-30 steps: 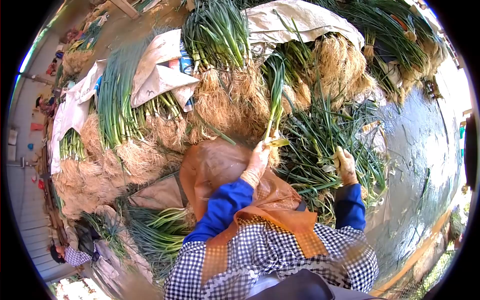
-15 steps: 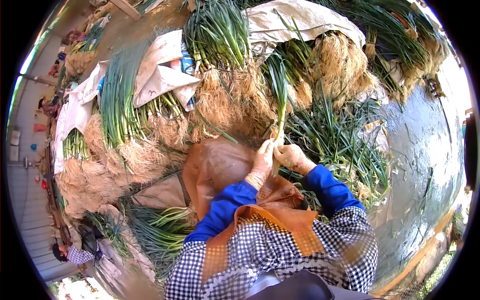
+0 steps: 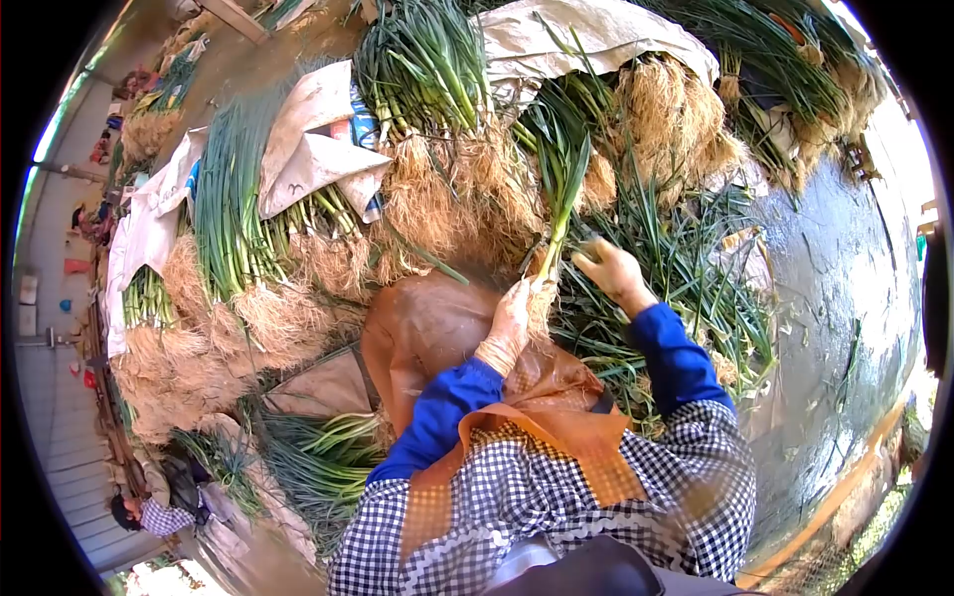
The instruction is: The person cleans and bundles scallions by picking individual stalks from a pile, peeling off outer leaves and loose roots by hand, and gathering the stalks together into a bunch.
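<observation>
My left hand [image 3: 509, 323] is closed round the root end of a leafy green onion bunch [image 3: 564, 189], whose white stems and pale roots show beside my fingers and whose leaves point away from me. To the right of the stems is my right hand [image 3: 613, 271], lifted a little above a loose heap of green leaves [image 3: 686, 278]. Its fingers are bent and slightly blurred, and whether they pinch anything small cannot be made out. An orange-brown plastic apron [image 3: 427, 323] covers my lap below the bunch.
Rooted onion bundles [image 3: 427, 189] lie ahead and to the left, some under white sacks [image 3: 606, 35]. More green stalks [image 3: 323, 457] lie at my lower left. Wet floor [image 3: 835, 298] stretches along the right. Another person [image 3: 159, 512] is at the far lower left.
My right hand went from the leaf heap to the stems beside my left hand, then moved away to the right. My left hand kept its hold while the bunch's leaves shifted.
</observation>
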Tool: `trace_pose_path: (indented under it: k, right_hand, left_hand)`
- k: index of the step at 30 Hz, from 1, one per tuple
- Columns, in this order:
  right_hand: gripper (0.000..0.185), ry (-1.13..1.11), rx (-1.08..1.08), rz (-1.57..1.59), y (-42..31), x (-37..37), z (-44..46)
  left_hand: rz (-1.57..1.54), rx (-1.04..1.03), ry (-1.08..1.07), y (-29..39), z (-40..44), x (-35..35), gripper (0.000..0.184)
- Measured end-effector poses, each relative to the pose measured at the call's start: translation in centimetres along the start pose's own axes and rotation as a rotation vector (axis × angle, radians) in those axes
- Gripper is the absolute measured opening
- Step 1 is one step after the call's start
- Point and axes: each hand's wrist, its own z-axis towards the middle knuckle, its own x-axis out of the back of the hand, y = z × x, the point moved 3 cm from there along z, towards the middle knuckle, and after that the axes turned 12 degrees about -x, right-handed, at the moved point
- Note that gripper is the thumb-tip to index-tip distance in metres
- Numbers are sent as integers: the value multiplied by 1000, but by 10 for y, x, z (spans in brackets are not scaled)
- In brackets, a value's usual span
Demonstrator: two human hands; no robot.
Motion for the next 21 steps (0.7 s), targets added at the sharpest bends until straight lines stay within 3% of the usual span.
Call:
trace_pose_path:
  k: [3, 5, 6, 7, 8, 9, 10, 11, 12, 15, 17, 19, 20, 21]
  right_hand:
    - [31, 23, -7, -13, -22, -22, 32]
    - [27, 8, 150, -16, -34, -26, 27]
    - [22, -58, 233, 48, -33, -26, 15]
    - [16, -163, 343, 114, -37, -20, -8]
    - [14, -275, 672, 102, -8, -35, -18]
    - [17, -823, 253, 102, -8, -22, -49]
    - [24, -992, 240, -206, -15, -8, -72]
    - [33, -1067, 165, -256, 8, -10, -77]
    - [33, -1065, 159, -258, 26, -19, -68]
    - [45, -358, -144, -131, 74, -36, -11]
    - [45, -533, -335, 862, 22, -34, 6]
    - [37, -436, -209, 794, 3, -74, 42]
    - [26, -449, -180, 1218, -9, -90, 45]
    - [23, -326, -137, 1265, -7, -104, 52]
  left_hand:
    - [104, -69, 13, 8, 5, -2, 26]
    - [85, 54, -64, 3, 7, 11, 22]
    - [168, 11, 16, -3, 13, 17, 20]
    - [167, 15, 24, 0, 13, 15, 20]
    - [56, 13, 83, 5, 9, 11, 19]
    - [-50, 11, 134, 10, 9, 9, 19]
    - [-116, 45, 135, 12, 11, 12, 19]
    - [-156, 75, 35, 13, 14, 12, 22]
    - [-157, 83, 65, 8, 14, 13, 23]
    - [-181, 128, 37, 1, 16, 14, 23]
    - [-214, 141, 3, -7, 10, 22, 22]
    - [-143, 122, -105, -1, 7, 20, 21]
    - [184, -129, -207, 9, -2, 17, 21]
    - [375, -190, -205, 12, -9, 14, 20]
